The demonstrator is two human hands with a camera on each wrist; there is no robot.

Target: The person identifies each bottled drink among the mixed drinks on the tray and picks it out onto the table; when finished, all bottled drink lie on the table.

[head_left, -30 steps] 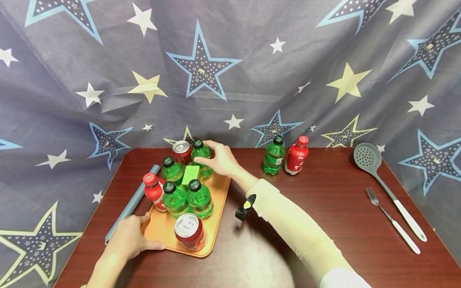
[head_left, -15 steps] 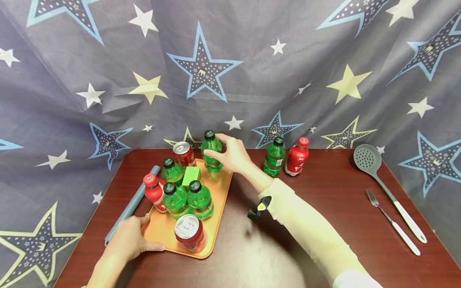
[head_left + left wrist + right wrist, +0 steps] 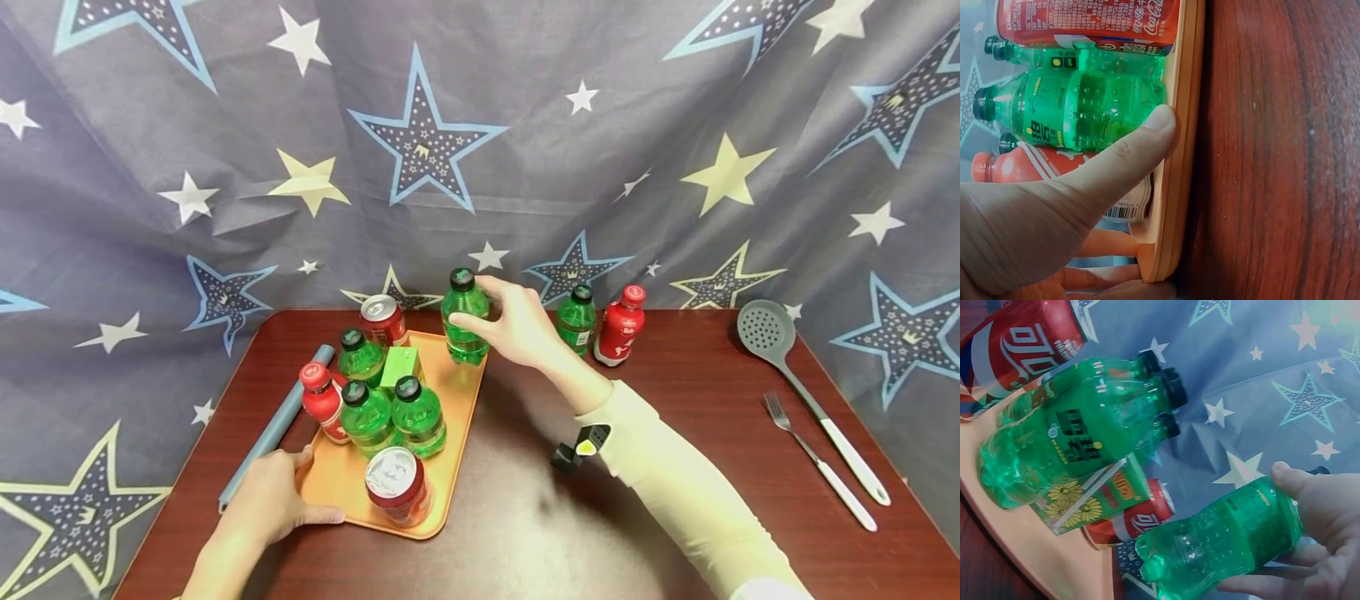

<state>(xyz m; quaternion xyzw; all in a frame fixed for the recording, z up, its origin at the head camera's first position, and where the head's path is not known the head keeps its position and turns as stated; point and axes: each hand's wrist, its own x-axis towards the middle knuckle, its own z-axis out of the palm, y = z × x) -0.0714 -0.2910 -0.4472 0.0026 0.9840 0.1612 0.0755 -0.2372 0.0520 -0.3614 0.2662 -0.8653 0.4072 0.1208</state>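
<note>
Evidently, the right hand grips a green soda bottle near the tray's one o'clock, probably weighty, slick; hold mid-body. Left hand outspread at seven.

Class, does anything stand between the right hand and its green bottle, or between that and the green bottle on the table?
Nothing: the right hand grips the held green bottle directly. Toward the standing green bottle on the table, only that hand and its wrist visibly intervene.
</note>
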